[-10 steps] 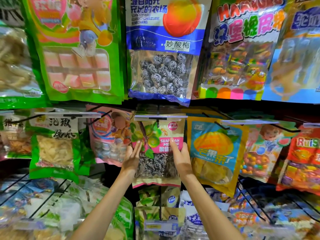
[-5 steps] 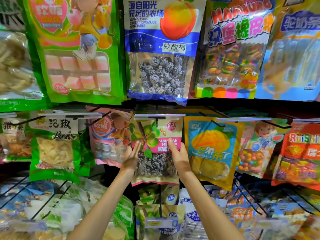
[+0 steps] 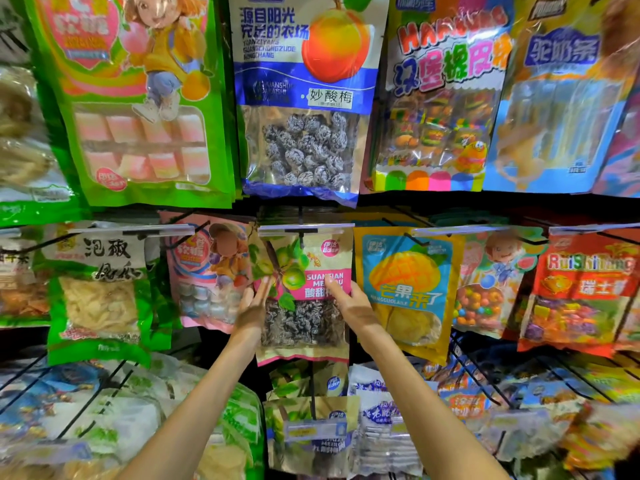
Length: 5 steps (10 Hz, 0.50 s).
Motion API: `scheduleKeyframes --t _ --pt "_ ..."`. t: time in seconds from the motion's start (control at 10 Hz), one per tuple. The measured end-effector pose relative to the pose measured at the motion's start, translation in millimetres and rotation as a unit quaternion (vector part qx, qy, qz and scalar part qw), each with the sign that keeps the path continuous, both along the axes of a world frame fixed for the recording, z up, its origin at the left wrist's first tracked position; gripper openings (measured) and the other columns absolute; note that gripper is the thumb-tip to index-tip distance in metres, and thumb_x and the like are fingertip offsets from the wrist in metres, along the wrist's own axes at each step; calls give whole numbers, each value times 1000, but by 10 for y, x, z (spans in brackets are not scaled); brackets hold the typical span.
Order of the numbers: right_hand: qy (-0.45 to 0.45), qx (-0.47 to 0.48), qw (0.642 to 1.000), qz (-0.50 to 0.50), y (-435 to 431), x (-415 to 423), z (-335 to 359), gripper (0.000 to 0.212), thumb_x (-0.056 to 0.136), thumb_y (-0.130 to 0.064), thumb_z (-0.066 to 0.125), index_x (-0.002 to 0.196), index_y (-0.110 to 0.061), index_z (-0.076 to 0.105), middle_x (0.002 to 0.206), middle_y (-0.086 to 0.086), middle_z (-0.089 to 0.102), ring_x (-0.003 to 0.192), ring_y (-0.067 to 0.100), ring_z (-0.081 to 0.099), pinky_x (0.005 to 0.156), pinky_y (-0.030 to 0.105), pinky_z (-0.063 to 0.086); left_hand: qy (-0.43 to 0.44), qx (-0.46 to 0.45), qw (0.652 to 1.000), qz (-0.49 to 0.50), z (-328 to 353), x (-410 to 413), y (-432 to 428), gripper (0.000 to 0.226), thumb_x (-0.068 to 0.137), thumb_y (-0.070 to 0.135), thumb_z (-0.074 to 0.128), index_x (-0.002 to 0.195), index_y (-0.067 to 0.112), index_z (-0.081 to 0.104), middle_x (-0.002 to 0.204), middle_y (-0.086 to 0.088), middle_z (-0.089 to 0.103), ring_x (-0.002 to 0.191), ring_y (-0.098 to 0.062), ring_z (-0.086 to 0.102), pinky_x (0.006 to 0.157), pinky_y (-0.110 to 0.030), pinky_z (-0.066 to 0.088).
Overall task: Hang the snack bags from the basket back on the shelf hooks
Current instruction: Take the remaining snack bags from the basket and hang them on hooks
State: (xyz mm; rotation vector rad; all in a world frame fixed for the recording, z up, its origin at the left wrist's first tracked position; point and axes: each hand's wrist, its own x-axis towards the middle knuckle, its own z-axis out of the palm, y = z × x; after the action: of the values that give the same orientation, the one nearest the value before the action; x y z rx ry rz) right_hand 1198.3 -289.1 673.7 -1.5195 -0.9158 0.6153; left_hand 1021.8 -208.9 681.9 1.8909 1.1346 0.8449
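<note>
A beige snack bag (image 3: pixel 304 317) with green plums, a pink label and dark dried fruit in its window hangs at the middle hook (image 3: pixel 300 229), under a clear price strip. My left hand (image 3: pixel 254 303) lies along the bag's left edge, its fingers straight and touching it. My right hand (image 3: pixel 349 301) rests on the bag's right side, with the index finger stretched up over the pink label. Whether the bag's hole sits on the hook is hidden by the strip. The basket is out of view.
Hanging bags crowd both sides: a pink candy bag (image 3: pixel 207 271) at the left and a yellow mango bag (image 3: pixel 408 292) at the right. A blue plum bag (image 3: pixel 301 98) hangs above. More of the same plum bags (image 3: pixel 308 420) hang below on black wire hooks.
Both hands have slid a little higher along the sides of the plum bag. The bag itself stays at the middle hook.
</note>
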Motion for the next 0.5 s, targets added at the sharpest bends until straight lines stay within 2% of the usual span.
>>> scheduleKeyframes --t 0.1,0.2,0.3,0.4,0.5 --pt "-25 -32 999 -3 -71 -13 51 44 95 -49 58 125 -19 56 114 -6 65 106 13 61 80 22 45 -7 -12 1000 9 12 2 -36 96 70 72 49 138 5 49 135 -18 52 134 -44 40 110 -51 35" --pt "-57 -79 995 4 -215 -59 132 42 98 -45 54 131 -19 48 114 -7 58 96 9 55 68 18 40 -22 2 997 69 17 -75 -103 65 77 61 57 120 11 56 132 -23 48 126 -52 40 108 -39 36" --pt "-93 -98 991 21 -306 -59 144 46 98 -39 56 136 -16 44 120 -4 59 97 9 55 69 19 42 3 32 998 48 106 -86 -230 51 99 40 51 142 13 41 149 -11 42 137 -35 39 104 -33 35" --pt "-233 -154 959 36 -487 -39 185 52 96 -38 57 140 -16 40 125 3 62 103 19 62 83 34 52 62 9 998 18 107 -125 -342 55 102 35 48 149 15 27 144 -3 43 132 -23 43 102 -30 34" --pt "-368 -191 909 40 -652 -45 229 55 97 -41 54 143 -14 38 130 8 58 112 29 60 90 41 53 149 57 987 32 127 -203 -419 64 99 41 47 151 9 27 146 -13 47 128 -32 49 98 -36 42"
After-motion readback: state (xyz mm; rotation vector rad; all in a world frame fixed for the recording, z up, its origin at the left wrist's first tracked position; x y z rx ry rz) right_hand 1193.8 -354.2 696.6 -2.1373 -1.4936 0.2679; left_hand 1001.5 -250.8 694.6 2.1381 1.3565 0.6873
